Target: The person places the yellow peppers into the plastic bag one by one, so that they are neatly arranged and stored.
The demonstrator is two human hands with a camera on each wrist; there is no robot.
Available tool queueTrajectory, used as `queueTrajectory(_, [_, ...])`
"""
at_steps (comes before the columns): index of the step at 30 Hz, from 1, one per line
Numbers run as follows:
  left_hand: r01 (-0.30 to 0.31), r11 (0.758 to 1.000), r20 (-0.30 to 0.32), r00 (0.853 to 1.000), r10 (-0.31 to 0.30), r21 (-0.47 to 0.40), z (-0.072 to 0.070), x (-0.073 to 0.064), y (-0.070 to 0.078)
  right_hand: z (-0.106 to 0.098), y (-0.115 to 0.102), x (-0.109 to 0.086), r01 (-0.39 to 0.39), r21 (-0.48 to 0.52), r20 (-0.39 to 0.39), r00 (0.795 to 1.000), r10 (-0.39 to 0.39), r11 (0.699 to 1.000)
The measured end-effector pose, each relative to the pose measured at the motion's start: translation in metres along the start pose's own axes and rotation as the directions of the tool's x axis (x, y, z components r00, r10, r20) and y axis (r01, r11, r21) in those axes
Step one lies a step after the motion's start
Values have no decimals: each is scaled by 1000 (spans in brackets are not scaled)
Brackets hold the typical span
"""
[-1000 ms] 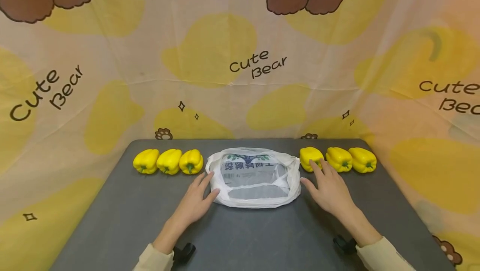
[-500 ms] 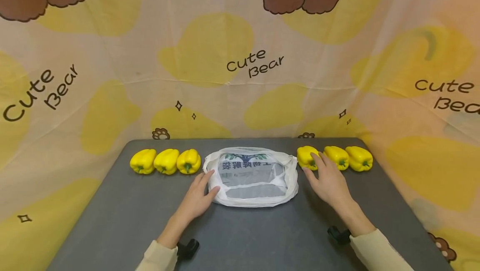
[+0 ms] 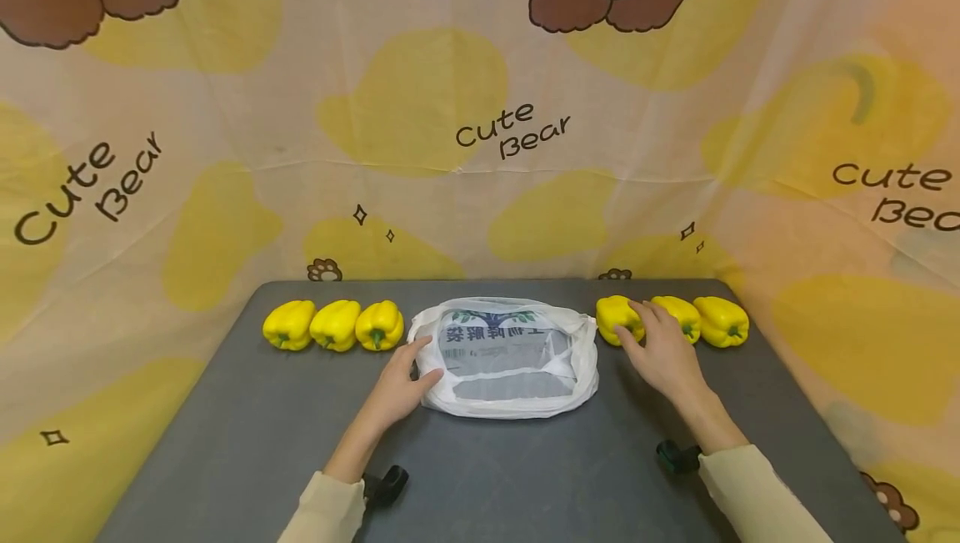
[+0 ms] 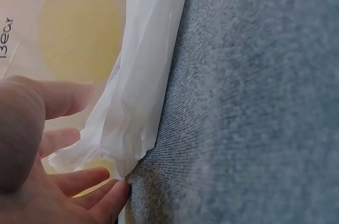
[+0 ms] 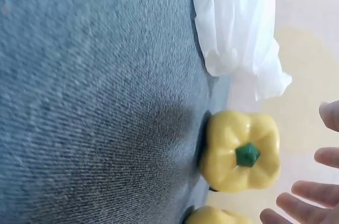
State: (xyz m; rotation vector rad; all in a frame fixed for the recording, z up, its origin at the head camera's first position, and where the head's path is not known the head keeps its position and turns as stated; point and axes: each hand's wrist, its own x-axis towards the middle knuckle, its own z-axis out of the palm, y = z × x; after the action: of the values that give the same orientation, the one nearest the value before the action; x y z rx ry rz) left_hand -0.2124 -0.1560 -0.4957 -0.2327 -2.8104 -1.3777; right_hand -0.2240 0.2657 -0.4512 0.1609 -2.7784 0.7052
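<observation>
A white plastic bag [image 3: 517,408] lies mouth up on the grey table, its rim spread wide and printed lettering showing inside. At its left end, my left hand [image 3: 401,384] has thumb and fingers apart, fingertips right at the rim. The left wrist view shows those fingers loosely bent beside the bag's white side [image 4: 143,65]. Over on the right, my right hand [image 3: 667,359] reaches above the yellow bell peppers, fingers spread. It overlaps the nearest bell pepper [image 3: 617,318] and partly hides the middle bell pepper [image 3: 678,309]. In the right wrist view, the fingers are apart from the green-stemmed bell pepper [image 5: 225,150].
The outermost right bell pepper [image 3: 722,322] lies near the table's right edge. Left of the bag, three more bell peppers [image 3: 335,326] stand in a row. A patterned cloth [image 3: 420,101] hangs right behind the grey table [image 3: 510,476].
My right hand has moved slightly forward over the peppers. The left hand has shifted a little closer onto the bag's left rim. Bag and peppers stay in place.
</observation>
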Motion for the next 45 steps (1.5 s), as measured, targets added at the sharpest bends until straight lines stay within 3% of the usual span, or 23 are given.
queueTrajectory(17, [22, 999, -23, 1000, -22, -26, 0, 4, -3, 9, 24, 19, -30, 127, 36, 999, 25, 991])
queueTrajectory(37, [34, 999, -27, 999, -34, -31, 2, 5, -6, 15, 28, 34, -95, 187, 141, 988, 69, 978])
queueTrajectory(45, [38, 999, -21, 999, -38, -24, 2, 4, -6, 20, 31, 36, -105, 241, 119, 990, 78, 965])
